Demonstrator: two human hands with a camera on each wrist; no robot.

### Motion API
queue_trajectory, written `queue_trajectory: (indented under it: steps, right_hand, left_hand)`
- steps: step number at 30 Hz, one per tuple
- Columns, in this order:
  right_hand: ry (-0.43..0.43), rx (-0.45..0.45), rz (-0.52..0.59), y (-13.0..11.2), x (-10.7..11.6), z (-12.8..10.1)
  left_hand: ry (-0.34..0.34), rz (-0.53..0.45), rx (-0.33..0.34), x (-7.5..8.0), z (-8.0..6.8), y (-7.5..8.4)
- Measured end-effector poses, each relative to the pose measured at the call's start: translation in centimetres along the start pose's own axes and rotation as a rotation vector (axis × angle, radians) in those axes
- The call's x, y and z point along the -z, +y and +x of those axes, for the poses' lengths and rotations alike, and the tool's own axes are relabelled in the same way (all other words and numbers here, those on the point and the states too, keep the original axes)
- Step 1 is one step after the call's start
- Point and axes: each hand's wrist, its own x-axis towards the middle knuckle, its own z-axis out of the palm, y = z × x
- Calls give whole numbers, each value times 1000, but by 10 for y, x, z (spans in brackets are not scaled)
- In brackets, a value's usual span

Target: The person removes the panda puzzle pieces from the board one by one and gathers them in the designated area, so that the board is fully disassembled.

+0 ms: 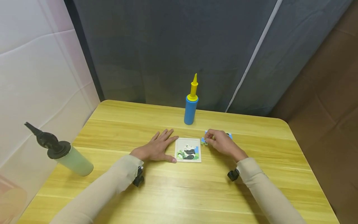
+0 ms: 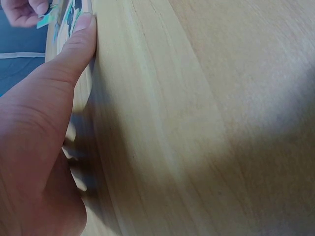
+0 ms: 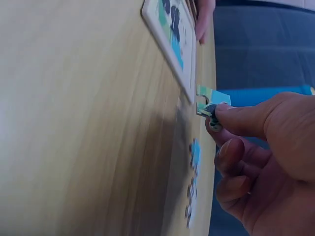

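Observation:
A white puzzle tray (image 1: 183, 142) lies flat on the table, its lower part filled with pieces of a black-and-white animal picture with green and blue. My left hand (image 1: 158, 147) is spread flat beside it, with thumb and index fingertip at the tray's left edge. To the right of the tray, my right hand (image 1: 222, 144) pinches a blue-and-green jigsaw piece (image 3: 203, 93) between thumb and index finger, raised just off the table in the right wrist view. Several loose jigsaw pieces (image 3: 194, 184) lie on the table beneath that hand, which partly covers them in the head view.
A blue hand pump (image 1: 190, 110) with a yellow nozzle stands upright behind the tray. Far left on the table is a pale green pump bottle (image 1: 75, 161) with a black top. A dark curtain (image 1: 167, 56) hangs behind the table's back edge.

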Motion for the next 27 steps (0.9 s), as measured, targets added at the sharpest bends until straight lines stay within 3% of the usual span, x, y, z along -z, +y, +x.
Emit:
queue_trajectory:
  steps: [14, 27]
  right_hand:
    - [-46, -33, -61, 16, 3, 1]
    - [35, -32, -118, 7, 7, 4]
  left_hand:
    - [-8, 1, 3, 0, 0, 1]
    - [-5, 15, 8, 0, 1, 1]
